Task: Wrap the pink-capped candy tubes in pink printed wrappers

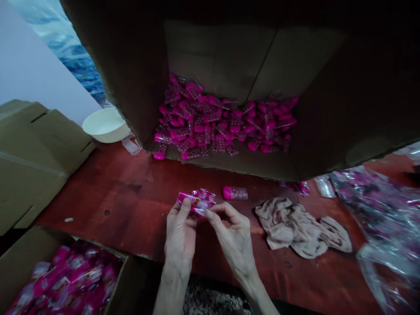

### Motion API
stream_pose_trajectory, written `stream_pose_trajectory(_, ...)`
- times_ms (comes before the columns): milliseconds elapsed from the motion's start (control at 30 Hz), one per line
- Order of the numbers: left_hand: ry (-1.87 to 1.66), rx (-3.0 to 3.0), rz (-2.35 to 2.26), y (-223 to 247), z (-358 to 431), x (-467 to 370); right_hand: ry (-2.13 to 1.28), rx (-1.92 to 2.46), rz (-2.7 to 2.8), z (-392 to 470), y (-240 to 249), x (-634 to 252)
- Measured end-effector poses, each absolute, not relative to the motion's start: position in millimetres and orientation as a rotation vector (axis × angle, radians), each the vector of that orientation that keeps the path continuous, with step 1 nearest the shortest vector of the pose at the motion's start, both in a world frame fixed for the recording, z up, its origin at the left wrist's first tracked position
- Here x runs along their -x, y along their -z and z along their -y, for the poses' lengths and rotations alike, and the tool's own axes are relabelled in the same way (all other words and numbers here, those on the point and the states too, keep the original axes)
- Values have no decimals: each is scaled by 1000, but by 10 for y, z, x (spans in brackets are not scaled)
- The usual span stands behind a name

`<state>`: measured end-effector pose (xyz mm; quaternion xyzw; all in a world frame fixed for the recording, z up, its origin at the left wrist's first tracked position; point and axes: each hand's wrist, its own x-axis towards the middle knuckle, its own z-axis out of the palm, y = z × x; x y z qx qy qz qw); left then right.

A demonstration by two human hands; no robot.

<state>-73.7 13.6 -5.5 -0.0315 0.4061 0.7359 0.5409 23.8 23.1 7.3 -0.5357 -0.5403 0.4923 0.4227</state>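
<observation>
Two bare hands share one crinkled pink wrapper (198,202) above the red table (127,210), the left hand (181,234) pinching its left end under the thumb, the right hand (232,229) with thumb and forefinger closed at its lower right edge. Thin film like this could tear or slip, I judge, if the two pinches pulled unevenly, and its glossy surface would make a light hold less sure. A loose pink-capped tube (235,193) lies on its side just beyond the right fingers, and a careless knuckle could set it rolling (whether the wrapper has anything inside is too blurred to tell). The crumpled cloth (303,227), to the right of that hand, might snag a wrist swung wide. As for the grip, the wrapper sits at the fingertips rather than deep in either palm, spanning the gap between the hands, with its loose, ruffled upper part standing free beyond the left thumb. Behind it, well apart, the large carton (213,48) holds many similar tubes (210,124).
</observation>
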Motion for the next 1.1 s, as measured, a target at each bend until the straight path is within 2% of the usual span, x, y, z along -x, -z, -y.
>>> stream_pose_trajectory(167,-1749,-10,-962,50,-137,663,-1493,1298,1105,-284,-38,-184)
stream_pose_trajectory(333,-1769,-49,-983,78,-155,642,-1443,1339,931,-277,20,-188)
stream_pose_trajectory(1100,-1735,-169,-1062,208,-159,663,-1810,1123,546,-291,135,-233)
